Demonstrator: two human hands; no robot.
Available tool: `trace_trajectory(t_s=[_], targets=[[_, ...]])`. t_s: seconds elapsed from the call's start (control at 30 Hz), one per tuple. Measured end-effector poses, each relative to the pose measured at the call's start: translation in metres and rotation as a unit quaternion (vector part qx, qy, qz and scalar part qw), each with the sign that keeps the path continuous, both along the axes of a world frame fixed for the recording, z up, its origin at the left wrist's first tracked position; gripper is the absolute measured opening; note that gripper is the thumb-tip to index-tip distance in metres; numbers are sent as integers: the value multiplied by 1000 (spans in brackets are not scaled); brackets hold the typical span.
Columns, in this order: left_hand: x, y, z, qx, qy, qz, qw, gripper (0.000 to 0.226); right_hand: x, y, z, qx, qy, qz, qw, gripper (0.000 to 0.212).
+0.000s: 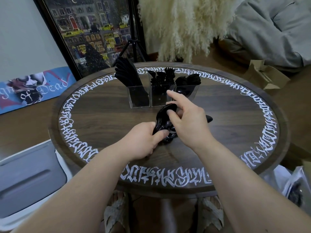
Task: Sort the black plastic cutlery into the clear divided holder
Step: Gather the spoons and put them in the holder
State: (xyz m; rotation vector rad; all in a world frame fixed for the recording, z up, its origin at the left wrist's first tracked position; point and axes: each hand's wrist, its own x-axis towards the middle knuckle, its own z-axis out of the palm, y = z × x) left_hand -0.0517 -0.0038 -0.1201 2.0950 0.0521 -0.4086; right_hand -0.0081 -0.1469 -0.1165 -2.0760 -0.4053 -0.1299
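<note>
Clear divided acrylic holder at far side of round dark wooden surface: knives left, forks middle, spoons right. Nested stack of glossy black plastic spoons at centre, clenched in left hand grip, steadied for peeling. Right hand pinching top spoon, forefinger raised, presumably bound for right compartment.

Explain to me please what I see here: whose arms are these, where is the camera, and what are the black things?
There is no machine here. A person wears one camera on the head, so you look down at that person's own two arms. They reach over a round table with white lettering around its edge. At the back stands a clear holder with three compartments: knives on the left, forks in the middle, spoons on the right. The left hand grips a bundle of spoons still to be sorted. The right hand pinches the top of that bundle, with its forefinger stretched out.
</note>
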Motion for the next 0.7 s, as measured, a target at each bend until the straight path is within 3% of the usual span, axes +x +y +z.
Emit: trace_trajectory(t_s=[0.17,0.33,0.6,0.7], targets=[[1,3,5,119,-56,-31,991,23,1,-1,-2,-59,-53,33,996,37],[0,8,4,262,-125,14,957,31,7,-5,-8,-77,-89,-51,992,28],[-1,9,6,245,-177,35,952,21,6,-4,-10,-118,-35,-20,992,41],[-2,12,6,242,-208,28,947,18,8,-5,-5,-37,6,-49,998,38]])
